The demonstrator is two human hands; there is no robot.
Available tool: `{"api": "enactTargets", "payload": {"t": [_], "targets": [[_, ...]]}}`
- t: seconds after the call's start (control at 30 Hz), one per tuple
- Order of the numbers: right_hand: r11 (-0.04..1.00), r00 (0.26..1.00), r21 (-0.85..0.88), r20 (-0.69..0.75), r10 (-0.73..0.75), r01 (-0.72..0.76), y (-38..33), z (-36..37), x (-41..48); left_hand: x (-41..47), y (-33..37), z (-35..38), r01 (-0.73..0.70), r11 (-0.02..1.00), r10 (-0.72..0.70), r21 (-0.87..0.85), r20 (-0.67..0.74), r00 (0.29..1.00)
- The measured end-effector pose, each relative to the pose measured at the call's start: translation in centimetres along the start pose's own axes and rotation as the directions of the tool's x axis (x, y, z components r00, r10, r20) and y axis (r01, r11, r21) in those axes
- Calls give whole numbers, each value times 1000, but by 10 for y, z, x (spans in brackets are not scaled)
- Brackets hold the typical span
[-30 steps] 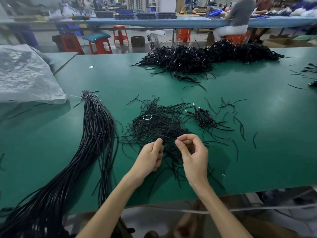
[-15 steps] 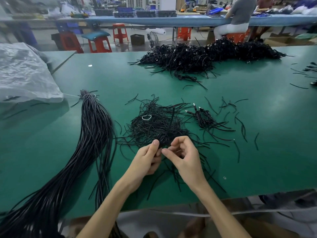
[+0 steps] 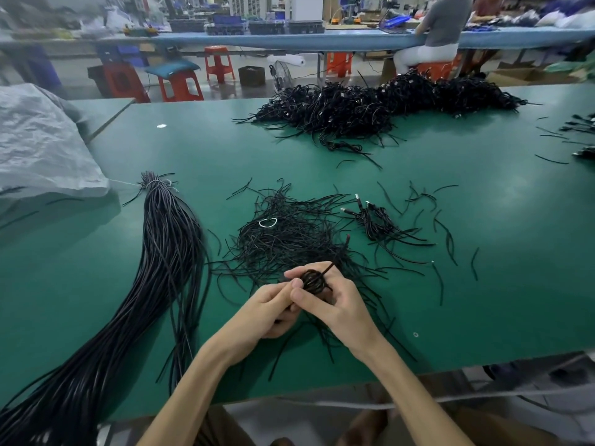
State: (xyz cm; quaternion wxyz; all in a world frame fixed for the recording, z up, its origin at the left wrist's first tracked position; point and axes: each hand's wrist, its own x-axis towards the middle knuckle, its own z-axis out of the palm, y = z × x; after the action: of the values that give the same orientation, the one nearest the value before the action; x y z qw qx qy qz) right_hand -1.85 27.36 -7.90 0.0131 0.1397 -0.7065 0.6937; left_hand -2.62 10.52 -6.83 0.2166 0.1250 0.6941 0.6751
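Holding: small coil of black cable, pinched between thumb and fingers of the right hand; left hand curled in from the left, gripping the same coil from below.
Coil position: raised just over the near edge of the loose wire pile, above the counter, both hands touching each other around it.
Containers: dark crates in a row on the far counter, contents too blurred to tell; cardboard box on the floor, dark inside.
Sack: grey plastic sack slumped at the left, contents hidden.
Counter: green mat, scattered with short black offcuts; long bundle of black cables tied at its far end, running off the near-left edge; big heap of finished cables at the back; few plugged cables right of the pile; white ring lying on the pile.
Room: workshop, red stools on a grey floor, seated person at the far counter.
Coil look: tight, round, several dark loops, one stiff end poking up to the right.
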Motion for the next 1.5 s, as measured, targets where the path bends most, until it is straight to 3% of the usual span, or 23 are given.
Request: {"api": "enactTargets", "payload": {"t": [0.4, 0.63, 1.0, 1.33, 1.5], "targets": [[981, 992, 169, 94, 82, -97, -7, -2, 1, 1, -2, -2, 9, 1000, -9, -27, 20, 1000], [989, 996, 117, 5, 88, -88, 1, 0, 1, 2, -3, -1, 5, 1000, -5, -13, -8, 1000], [987, 998, 144, -1, 70, -69, 6, -3, 3, 3, -5, -4, -61, 997, 60, -51, -13, 998], [996, 995, 51, -75, 71, -68, 14, -4, 2, 6, -10, -6, -47, 993, 42, -104, -48, 998], [998, 998, -7, -11, 63, -63, 10, -2, 0, 5, -11, -8, -53, 994, 47, -92, -66, 997]]}}
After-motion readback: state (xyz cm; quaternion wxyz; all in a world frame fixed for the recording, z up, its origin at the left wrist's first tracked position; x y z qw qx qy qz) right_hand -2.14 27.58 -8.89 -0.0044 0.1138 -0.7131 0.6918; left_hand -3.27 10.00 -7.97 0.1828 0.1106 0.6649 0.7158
